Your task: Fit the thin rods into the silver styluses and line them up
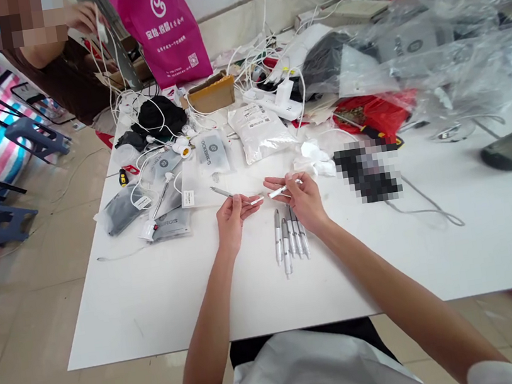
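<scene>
My left hand (pixel 235 217) pinches a slim silver stylus (pixel 222 191) whose pointed end sticks out to the upper left and whose white end shows past my fingers. My right hand (pixel 299 198) grips a white and silver stylus (pixel 279 191) between thumb and fingers, its tip toward the left one. The two tips are close but apart. Below my hands, several similar silver styluses (pixel 288 238) lie side by side on the white table (pixel 181 304), just left of my right wrist.
Beyond my hands lie sealed plastic pouches (pixel 259 131), white cables, a power strip (pixel 272 102) and a cardboard box (pixel 211 93). Clear plastic wrap (pixel 445 44) heaps up at the back right. A co-worker's hand (pixel 81 16) shows at the top left, above a magenta bag (pixel 160 31).
</scene>
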### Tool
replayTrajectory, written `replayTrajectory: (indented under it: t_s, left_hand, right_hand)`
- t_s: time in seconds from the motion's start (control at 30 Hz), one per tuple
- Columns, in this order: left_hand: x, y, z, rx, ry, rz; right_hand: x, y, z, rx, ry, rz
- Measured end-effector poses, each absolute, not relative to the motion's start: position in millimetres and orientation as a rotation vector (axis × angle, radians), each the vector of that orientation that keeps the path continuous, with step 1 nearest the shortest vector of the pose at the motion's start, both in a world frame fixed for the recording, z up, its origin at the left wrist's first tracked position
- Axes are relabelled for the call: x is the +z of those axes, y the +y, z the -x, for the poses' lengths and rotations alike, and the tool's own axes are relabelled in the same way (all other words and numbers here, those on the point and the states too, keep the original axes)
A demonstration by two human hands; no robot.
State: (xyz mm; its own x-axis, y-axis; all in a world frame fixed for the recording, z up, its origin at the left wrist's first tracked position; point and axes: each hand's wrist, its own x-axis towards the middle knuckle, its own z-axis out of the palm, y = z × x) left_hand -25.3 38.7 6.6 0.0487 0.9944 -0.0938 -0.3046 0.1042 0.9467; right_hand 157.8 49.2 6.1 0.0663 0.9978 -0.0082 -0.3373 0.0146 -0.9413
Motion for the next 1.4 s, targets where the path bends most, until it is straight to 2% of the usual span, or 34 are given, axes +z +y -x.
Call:
replayTrajectory:
  t_s: [0.6, 1.0, 1.4]
  left_hand:
    - [10, 41, 35, 1.121, 0.959, -0.905]
    - [18, 44, 48, 1.174, 1.035, -0.881]
    - [23, 41, 37, 1.252, 1.029, -0.949]
  right_hand:
    - [2, 46, -151, 1.305, -1.074, 1.001]
    - [2, 45, -167, 0.898, -1.809, 1.225]
    - [3, 41, -161, 0.923, -1.872, 1.186]
